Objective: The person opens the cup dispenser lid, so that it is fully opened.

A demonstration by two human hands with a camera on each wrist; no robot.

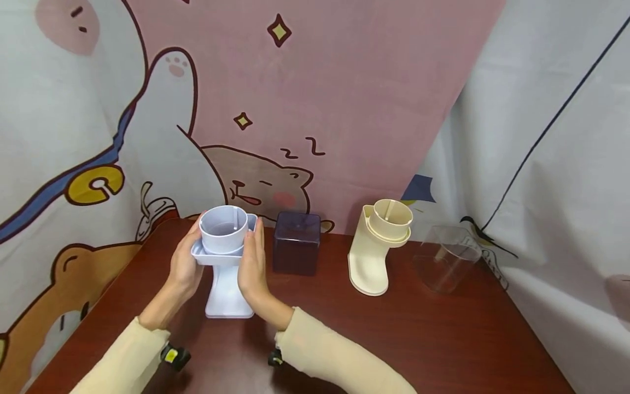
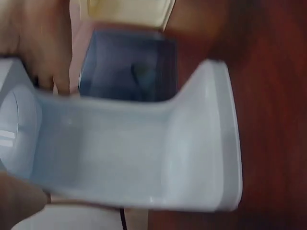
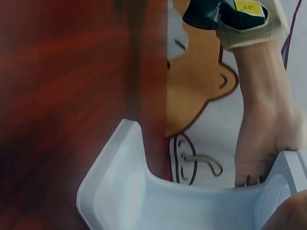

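Observation:
In the head view, a pale blue plastic stand point(image 1: 230, 290) with a round cup-like holder point(image 1: 223, 232) on top is held upright between both hands. My left hand point(image 1: 187, 262) grips the left side of its upper part, and my right hand point(image 1: 253, 268) grips the right side. The left wrist view shows the stand's curved back and flared foot point(image 2: 206, 143) from the front, with the right hand's fingers point(image 2: 48, 52) at its far side. From the right wrist, the left hand point(image 3: 264, 129) is seen at the stand's upper end.
A dark translucent square container point(image 1: 297, 246) stands at the back of the reddish-brown table point(image 1: 394, 339). Right of it is a cream stand point(image 1: 371, 262) of similar shape, then a clear container point(image 1: 445, 260) near the right curtain. Printed cloth point(image 1: 344, 98) hangs behind.

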